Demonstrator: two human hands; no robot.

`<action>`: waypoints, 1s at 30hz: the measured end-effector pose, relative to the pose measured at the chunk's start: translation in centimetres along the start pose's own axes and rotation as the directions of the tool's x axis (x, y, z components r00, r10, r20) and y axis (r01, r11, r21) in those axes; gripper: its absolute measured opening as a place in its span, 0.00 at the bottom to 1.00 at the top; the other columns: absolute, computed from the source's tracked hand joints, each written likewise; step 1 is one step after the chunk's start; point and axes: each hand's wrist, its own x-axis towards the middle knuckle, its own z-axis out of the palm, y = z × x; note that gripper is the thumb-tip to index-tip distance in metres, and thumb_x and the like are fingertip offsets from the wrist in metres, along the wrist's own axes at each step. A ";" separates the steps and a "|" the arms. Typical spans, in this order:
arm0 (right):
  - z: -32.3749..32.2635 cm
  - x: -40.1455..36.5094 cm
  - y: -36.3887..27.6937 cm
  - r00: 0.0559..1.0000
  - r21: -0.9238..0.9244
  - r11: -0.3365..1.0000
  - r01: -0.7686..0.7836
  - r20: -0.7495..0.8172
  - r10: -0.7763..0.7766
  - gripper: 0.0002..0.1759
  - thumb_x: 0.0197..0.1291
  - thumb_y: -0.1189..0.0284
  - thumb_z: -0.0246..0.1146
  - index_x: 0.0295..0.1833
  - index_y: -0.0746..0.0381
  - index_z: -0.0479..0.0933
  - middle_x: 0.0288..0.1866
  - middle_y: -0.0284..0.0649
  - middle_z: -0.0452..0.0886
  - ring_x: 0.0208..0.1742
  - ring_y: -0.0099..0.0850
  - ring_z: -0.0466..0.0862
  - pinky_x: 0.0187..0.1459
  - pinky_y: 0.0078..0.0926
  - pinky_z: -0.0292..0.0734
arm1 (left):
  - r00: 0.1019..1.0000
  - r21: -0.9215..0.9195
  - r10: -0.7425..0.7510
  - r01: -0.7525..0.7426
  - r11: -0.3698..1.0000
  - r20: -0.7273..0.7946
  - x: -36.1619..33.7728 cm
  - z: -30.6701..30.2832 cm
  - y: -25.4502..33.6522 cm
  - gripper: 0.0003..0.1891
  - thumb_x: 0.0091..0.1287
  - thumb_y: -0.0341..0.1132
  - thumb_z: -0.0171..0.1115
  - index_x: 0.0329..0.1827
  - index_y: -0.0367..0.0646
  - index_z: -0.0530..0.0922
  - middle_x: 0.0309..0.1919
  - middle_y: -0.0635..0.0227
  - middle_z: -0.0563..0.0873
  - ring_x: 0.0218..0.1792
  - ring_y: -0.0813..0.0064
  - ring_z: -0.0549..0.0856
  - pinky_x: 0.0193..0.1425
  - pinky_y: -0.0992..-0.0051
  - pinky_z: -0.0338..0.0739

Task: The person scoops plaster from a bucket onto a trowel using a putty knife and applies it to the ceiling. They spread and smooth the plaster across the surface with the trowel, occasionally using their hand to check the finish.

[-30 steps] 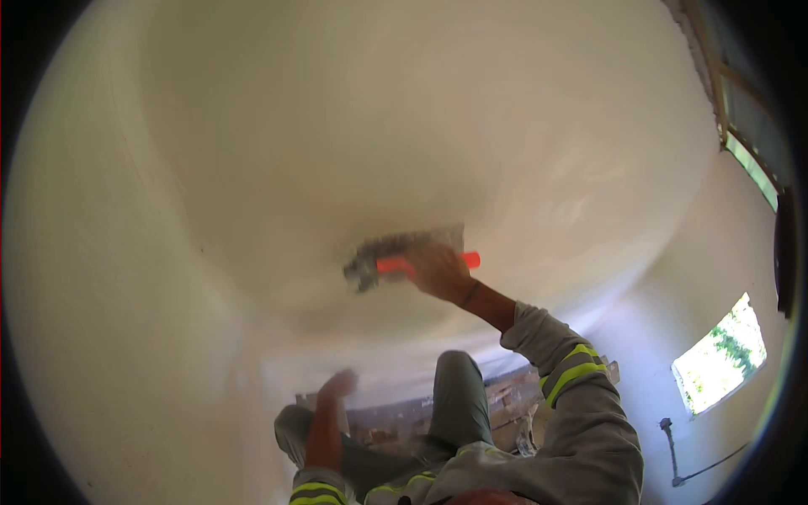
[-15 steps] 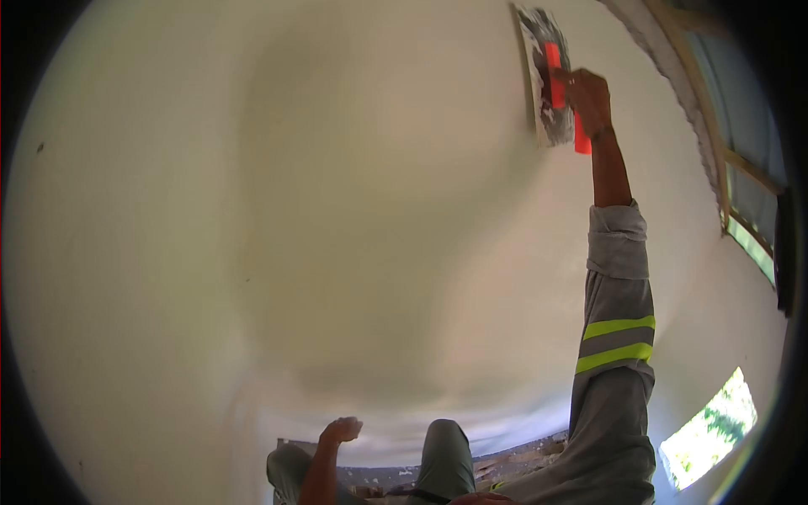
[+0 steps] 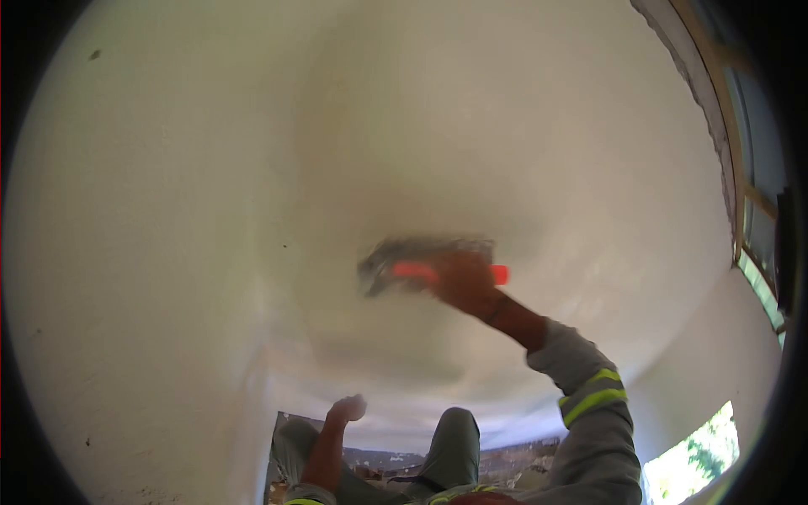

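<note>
My right hand (image 3: 465, 279) is wrapped round the red handle of a plastering trowel (image 3: 427, 247), blurred by motion. The trowel's grey, smeared blade lies against or very close to the pale plastered wall (image 3: 379, 143), near the middle of the view. Low in the view, above my knee, my left hand (image 3: 347, 408) is held with its fingers curled in. Its fingertips look whitish, and nothing shows in it.
Rough debris (image 3: 387, 459) covers the floor beneath my legs. At the lower right a bright window opening (image 3: 694, 454) breaks the wall. Wooden roof framing (image 3: 724, 109) runs along the ragged upper right wall edge.
My right hand has swept the trowel down and left from the upper right, turning its blade from upright to roughly level. My left hand has risen slightly, and the view has shifted.
</note>
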 end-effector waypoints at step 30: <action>-13.8 16.0 -0.9 0.993 -0.496 0.865 -0.076 -0.116 0.021 0.24 0.54 0.56 0.68 0.52 0.58 0.79 0.38 0.47 0.86 0.40 0.47 0.86 0.42 0.43 0.81 | 0.152 0.211 0.223 -0.093 0.973 -0.963 -27.4 -38.4 12.7 0.05 0.60 0.27 0.63 0.31 0.41 0.73 0.30 0.60 0.79 0.39 0.56 0.82 0.42 0.60 0.80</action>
